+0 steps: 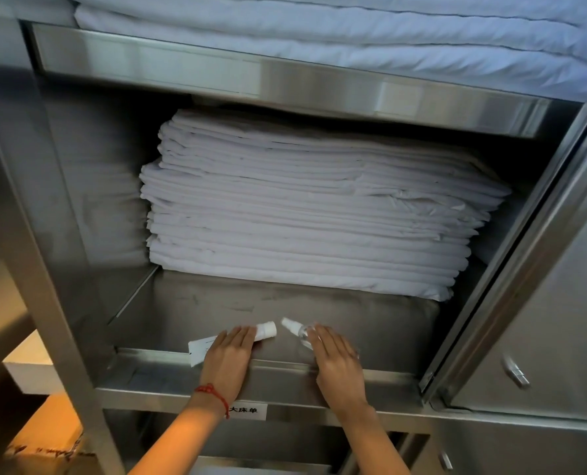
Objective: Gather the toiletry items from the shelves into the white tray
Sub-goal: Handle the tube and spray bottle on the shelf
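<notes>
Head view, looking into an open stainless-steel cabinet (79,234). On the front part of the middle shelf (370,323), two toiletry items are seen side by side, a little apart. A white tube (266,330), lying on its side with its cap pointing right, is covered along its body by the left hand (228,354); the fingers (240,337) are laid nearly straight and close together over the tube, and whether they curl around it cannot be told. A small clear bottle with a white cap (293,329) lies tilted toward the tube; the right hand (336,358) rests on its lower part, fingers (322,337) extended and pressed together. A red string bracelet (213,394) is worn on the left wrist. Behind the hands, a tall stack of folded white sheets (312,214) fills the shelf. More white bedding (336,32) lies on the shelf above. A white label (245,410) is fixed on the shelf's front edge. The corner of a white tray (28,368) shows at lower left, outside the cabinet.
</notes>
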Demonstrator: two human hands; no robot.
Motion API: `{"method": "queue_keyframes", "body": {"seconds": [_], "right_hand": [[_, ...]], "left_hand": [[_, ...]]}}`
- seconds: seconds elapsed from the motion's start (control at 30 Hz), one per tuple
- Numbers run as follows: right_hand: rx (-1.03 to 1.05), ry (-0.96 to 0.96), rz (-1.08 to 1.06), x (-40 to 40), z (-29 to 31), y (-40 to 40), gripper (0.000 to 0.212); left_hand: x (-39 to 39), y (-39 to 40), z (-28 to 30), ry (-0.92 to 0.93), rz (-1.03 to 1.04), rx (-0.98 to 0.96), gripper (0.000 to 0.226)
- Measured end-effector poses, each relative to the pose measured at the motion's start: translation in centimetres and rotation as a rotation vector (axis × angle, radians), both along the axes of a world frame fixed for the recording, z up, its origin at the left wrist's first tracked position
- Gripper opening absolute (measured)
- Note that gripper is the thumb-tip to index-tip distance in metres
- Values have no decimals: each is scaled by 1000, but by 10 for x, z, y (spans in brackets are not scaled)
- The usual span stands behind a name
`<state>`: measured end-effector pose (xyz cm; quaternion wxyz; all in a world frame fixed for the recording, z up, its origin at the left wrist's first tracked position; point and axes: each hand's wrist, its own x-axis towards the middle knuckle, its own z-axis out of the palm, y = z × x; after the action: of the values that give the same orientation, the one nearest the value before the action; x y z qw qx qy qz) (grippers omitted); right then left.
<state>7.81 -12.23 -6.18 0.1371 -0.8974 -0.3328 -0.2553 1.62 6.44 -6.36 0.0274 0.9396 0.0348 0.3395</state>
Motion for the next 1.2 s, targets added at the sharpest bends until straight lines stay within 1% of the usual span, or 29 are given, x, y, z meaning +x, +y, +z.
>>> {"method": "queue_keyframes", "body": {"seconds": [0.27, 0.43, 0.53, 0.8, 1.03, 1.2], "right_hand": [[7, -5, 17, -9, -5, -5, 71], [8, -37, 11, -14, -5, -5, 72], [-7, -20, 2, -16, -3, -4, 74], [-64, 28, -28, -17, -5, -2, 71], [-63, -13, -25, -17, -6, -4, 69], [-44, -62, 12, -15, -4, -7, 63]], "left_hand": [[-14, 2, -13, -19, 14, 10, 56], [-18, 4, -19, -6, 17, 14, 60], [-18, 5, -21, 1, 7, -4, 61], [-18, 8, -22, 7, 6, -6, 63], [-18, 15, -20, -53, -12, 26, 59], [-16, 19, -22, -86, -29, 34, 56]]}}
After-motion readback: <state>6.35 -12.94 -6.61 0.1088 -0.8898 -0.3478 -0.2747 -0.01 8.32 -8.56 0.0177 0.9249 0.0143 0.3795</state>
